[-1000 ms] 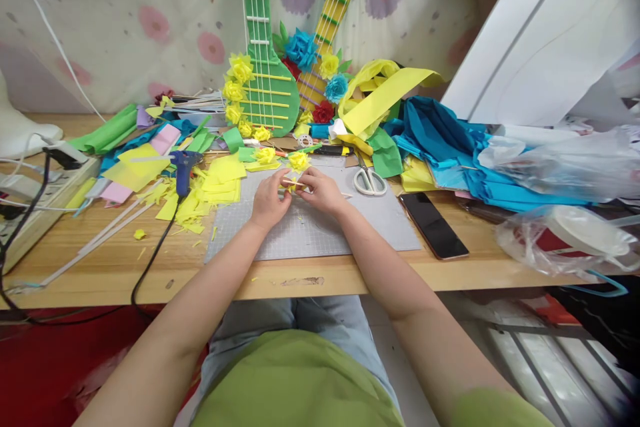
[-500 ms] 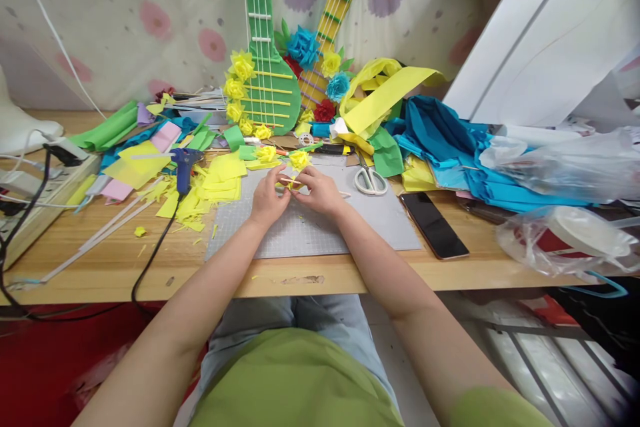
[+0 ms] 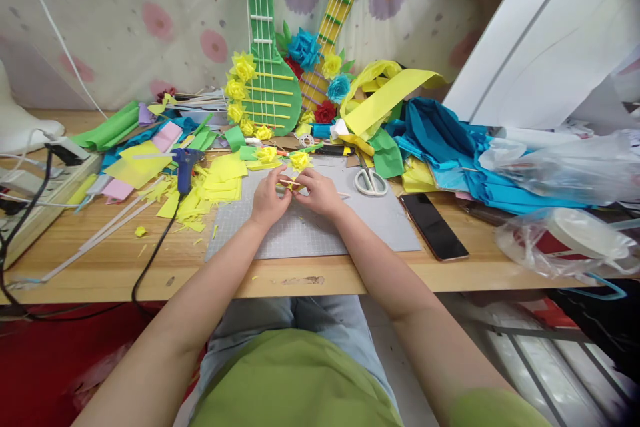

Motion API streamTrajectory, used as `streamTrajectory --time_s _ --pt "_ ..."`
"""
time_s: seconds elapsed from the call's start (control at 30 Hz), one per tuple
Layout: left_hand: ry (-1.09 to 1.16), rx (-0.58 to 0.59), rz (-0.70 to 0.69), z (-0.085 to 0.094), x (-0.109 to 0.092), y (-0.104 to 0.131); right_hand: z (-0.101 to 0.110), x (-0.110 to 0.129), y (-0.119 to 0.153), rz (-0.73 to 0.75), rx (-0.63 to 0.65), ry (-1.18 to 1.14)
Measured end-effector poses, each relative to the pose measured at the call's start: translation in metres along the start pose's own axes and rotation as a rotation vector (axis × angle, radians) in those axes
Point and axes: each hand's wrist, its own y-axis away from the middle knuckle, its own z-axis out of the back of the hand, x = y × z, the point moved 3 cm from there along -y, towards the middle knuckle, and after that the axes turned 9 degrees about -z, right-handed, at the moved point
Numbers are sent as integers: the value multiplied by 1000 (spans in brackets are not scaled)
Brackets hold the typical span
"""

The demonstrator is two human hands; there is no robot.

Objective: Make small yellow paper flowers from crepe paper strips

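Observation:
Both hands meet over the grey cutting mat. My left hand and my right hand pinch a thin pale stick between them, its length lying roughly crosswise. A bit of yellow paper shows under the stick, partly hidden by the fingers. Just beyond the fingertips are two yellow paper flowers, one above the hands and another to its left. White-handled scissors lie on the mat to the right of my right hand.
On the left are a blue glue gun, yellow paper pieces and a power strip. A phone lies right of the mat. Behind stand a green paper instrument and a yellow one. Blue paper is piled at right.
The stick between my fingers has tilted slightly. Both hands stay in almost the same place, and the view has shifted very little.

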Motion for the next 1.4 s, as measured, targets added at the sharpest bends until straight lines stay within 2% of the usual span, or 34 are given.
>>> streamTrajectory --time_s 0.23,0.57,1.13,1.4 --pt "-31 14 -37 -2 2 0 -2 -5 0 -20 -49 -28" --pt "26 -6 84 -1 9 0 -8 -8 0 -3 -46 -10" --pt "49 -40 82 -1 10 0 -10 -1 -1 -6 -32 43" --pt "-2 -39 59 0 9 -1 -12 -5 -2 2 -99 48"
